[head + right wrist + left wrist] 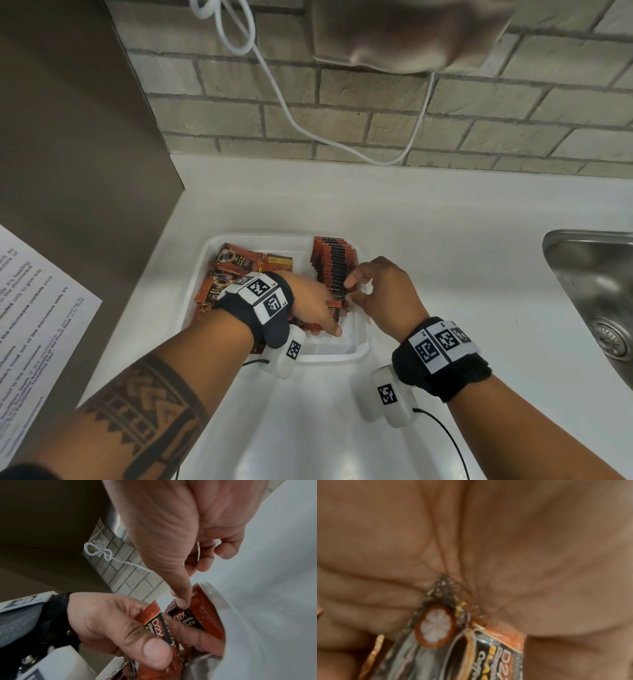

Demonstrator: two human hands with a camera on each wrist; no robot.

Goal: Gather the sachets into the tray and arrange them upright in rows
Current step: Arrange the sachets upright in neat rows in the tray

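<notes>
L hand [310,301] grips a small stack of D2X coffee sachets [155,623]. R hand [380,291] pinches the nearest sachet of the upright row [334,263]. Best: keep the row braced w/ R, slide each new one in vertical, tight against it. White tray [359,346]: row at 2 o'clock, loose pile [236,263] at 10.

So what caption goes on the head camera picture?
Two hands stand red-and-black coffee sachets upright in a white plastic tray.
</notes>
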